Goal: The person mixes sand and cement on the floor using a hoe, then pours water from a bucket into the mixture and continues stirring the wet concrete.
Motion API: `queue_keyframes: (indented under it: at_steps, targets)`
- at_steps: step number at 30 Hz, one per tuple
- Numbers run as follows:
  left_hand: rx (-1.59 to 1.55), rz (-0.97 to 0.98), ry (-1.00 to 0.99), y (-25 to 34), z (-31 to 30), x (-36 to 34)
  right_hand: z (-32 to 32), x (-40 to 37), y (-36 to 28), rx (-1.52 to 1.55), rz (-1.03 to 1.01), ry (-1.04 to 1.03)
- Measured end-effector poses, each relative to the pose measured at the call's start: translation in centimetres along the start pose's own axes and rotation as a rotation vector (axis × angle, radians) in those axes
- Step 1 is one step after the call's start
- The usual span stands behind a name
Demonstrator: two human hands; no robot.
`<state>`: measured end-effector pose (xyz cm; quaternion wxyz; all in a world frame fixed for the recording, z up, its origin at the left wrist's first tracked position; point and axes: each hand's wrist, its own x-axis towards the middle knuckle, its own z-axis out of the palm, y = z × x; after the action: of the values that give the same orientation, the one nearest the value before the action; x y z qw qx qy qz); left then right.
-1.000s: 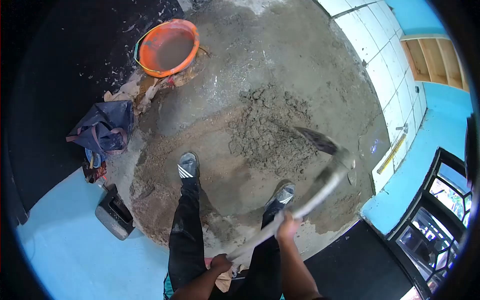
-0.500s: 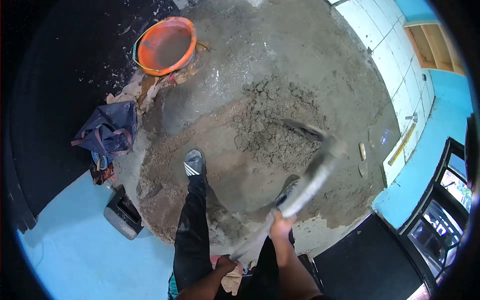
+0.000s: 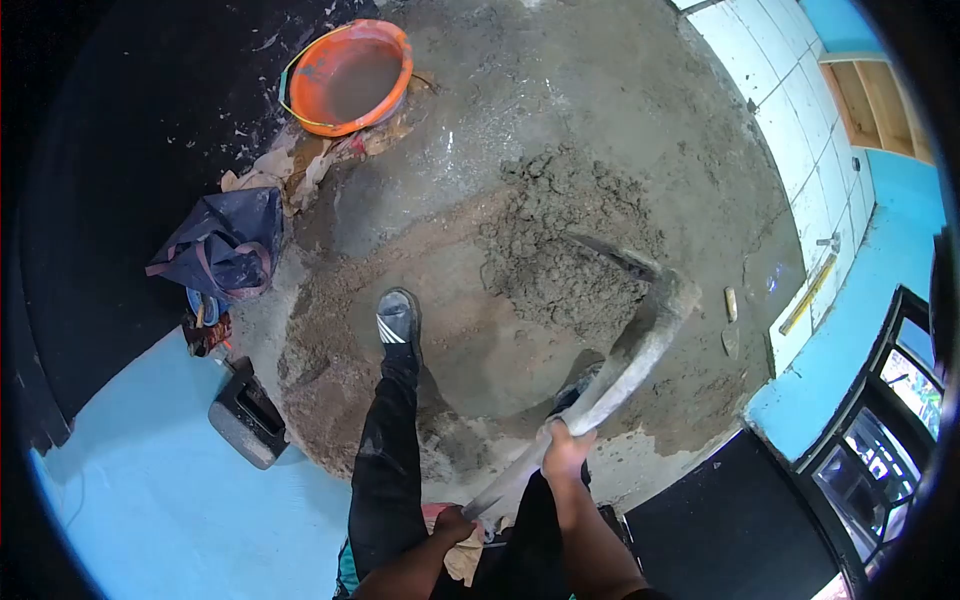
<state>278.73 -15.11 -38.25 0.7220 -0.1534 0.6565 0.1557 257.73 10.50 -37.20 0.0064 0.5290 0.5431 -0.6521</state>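
- We hold a hoe [image 3: 632, 352] in 2 hands. The right hand [image 3: 566, 452] sits partway up the handle [image 3: 600, 397], its grip clamped round the wood. That forward hold looks meant to steer the head and carry its weight.
- The left hand [image 3: 452, 522] takes the butt end, close to our waist. Its grip is also wrapped shut on the handle, and we judge it works as the pivot for the lever.
- The hoe slants up and to the right from our body. Its dark blade [image 3: 620, 258] lies at the near right edge of the heap of wet mortar [image 3: 555, 225], touching it or just above it. We cannot tell which.
- The mortar lies lumpy on the floor [image 3: 470, 350], with a smooth, scraped patch between it and our feet.
- A ring of drier sand [image 3: 320, 385] curves round the left of that patch, likely kept as a bank so the wet mix does not run off.
- Our left shoe [image 3: 398, 318] stands on the scraped patch. The right shoe [image 3: 578, 385] is half hidden under the handle. The wide stance suits a long tool.
- An orange basin [image 3: 302, 92] of grey water stands beyond the mix, near enough to reach.
- A dark blue bag [image 3: 225, 248] and a black container [image 3: 243, 420] lie at the left, well apart from the wet area.
- A white tiled wall [image 3: 810, 110] borders the right side.
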Motion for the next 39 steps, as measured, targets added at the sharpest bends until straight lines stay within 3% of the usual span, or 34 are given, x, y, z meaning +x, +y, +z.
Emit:
queue_keyframes:
  at_steps: [3, 4, 6, 7, 8, 9, 11, 13, 15, 16, 17, 19, 20, 23, 26, 29, 32, 33, 34, 35, 36, 39]
  targets:
    - [0.009, -0.157, -0.065, 0.9, -1.1, -0.3, 1.4, 7.1, 7.3, -0.315, 0.254, 0.073]
    - [0.023, -0.223, -0.099, 1.6, -2.1, -0.2, 2.4, 8.2, 7.2, -0.284, 0.310, 0.056]
    - [0.162, -0.158, -0.096, -2.7, -0.3, 3.9, 4.2, 8.5, 6.8, -0.221, 0.437, 0.026]
    - [0.218, -0.127, -0.119, -4.1, 2.0, 4.3, 3.2, 6.9, 6.4, -0.203, 0.408, 0.033]
    - [0.053, -0.341, -0.223, 1.0, -1.8, -0.4, 2.7, 6.2, 5.5, -0.169, 0.354, 0.040]
    - [0.112, -0.184, 0.044, -1.2, 1.1, 0.0, 2.3, 5.5, 4.7, -0.132, 0.305, 0.051]
    - [0.032, -0.219, 0.034, -1.0, 1.4, -0.7, 1.1, 1.4, -0.3, 0.067, 0.223, 0.115]
    - [0.119, 0.020, 0.048, -0.2, 0.8, 0.6, -2.5, 0.6, -0.8, 0.021, 0.157, 0.223]
    - [0.102, 0.082, 0.089, 3.9, -3.2, 0.6, -5.5, 3.0, -0.2, 0.110, -0.013, 0.188]
    - [0.106, 0.091, 0.094, 5.1, -4.7, 0.8, -3.4, 3.7, -3.9, 0.200, 0.083, 0.212]
    - [0.108, 0.106, 0.101, 5.8, -5.3, 0.9, -3.1, 6.7, -2.4, 0.198, 0.168, 0.343]
    - [0.149, 0.125, 0.067, 6.3, -5.8, 1.2, -3.6, 14.3, 1.9, -0.103, 0.310, 0.290]
    - [0.170, 0.135, 0.060, 6.7, -6.3, 1.5, -5.4, 16.6, 5.9, -0.046, 0.318, 0.229]
    - [0.135, 0.076, 0.003, 7.3, -5.4, 0.6, -4.6, 15.3, 2.4, 0.036, 0.390, 0.212]
    - [0.105, 0.069, 0.108, 7.0, -3.2, -1.4, -3.6, 10.2, -1.9, 0.084, 0.264, 0.217]
    - [0.032, 0.076, 0.133, 4.9, -2.8, -0.4, -4.8, 4.3, -2.0, 0.112, 0.118, 0.214]
    - [-0.001, 0.147, 0.126, 3.8, -3.7, 1.7, -3.2, 3.8, -2.0, -0.012, -0.065, 0.054]
    - [-0.026, 0.142, 0.133, 4.0, -3.9, 1.9, -1.9, 6.1, 0.4, -0.099, -0.028, 0.165]
    - [-0.033, 0.108, 0.111, 4.5, -4.4, 1.5, 0.4, 9.0, 0.9, -0.005, 0.221, 0.258]
    - [-0.041, 0.081, 0.095, 5.7, -5.2, 1.0, 1.5, 12.9, 0.4, -0.339, 0.290, 0.087]
    - [-0.050, 0.061, 0.089, 7.0, -6.1, 0.9, 2.3, 16.9, 3.3, -0.233, 0.303, 0.029]
    - [-0.037, -0.065, 0.102, 7.4, -6.6, -0.9, 3.1, 14.5, 0.4, -0.060, 0.369, 0.006]
